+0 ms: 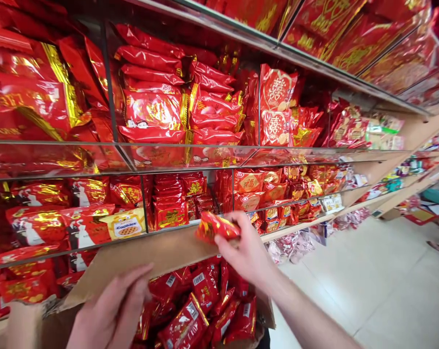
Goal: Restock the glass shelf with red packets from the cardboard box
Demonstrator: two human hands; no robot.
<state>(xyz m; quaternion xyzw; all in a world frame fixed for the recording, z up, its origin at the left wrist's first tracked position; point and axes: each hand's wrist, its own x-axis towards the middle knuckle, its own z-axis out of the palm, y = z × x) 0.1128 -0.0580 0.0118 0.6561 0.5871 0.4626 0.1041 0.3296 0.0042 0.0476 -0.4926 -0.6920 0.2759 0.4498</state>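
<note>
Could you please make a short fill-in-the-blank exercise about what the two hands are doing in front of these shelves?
1. The right hand holds one small red and ____ packet in its fingers.
2. The left hand rests on the flap of an open ____ box.
3. That box is full of small ____ packets.
4. One yellow pack on the lower shelf shows the word ____.

Missing words: gold; cardboard; red; Cookies

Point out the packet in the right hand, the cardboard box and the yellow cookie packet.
red packet (216, 227), head view, wrapper middle
cardboard box (161, 254), head view, back flap
yellow cookie packet (125, 224), head view, front face
</note>
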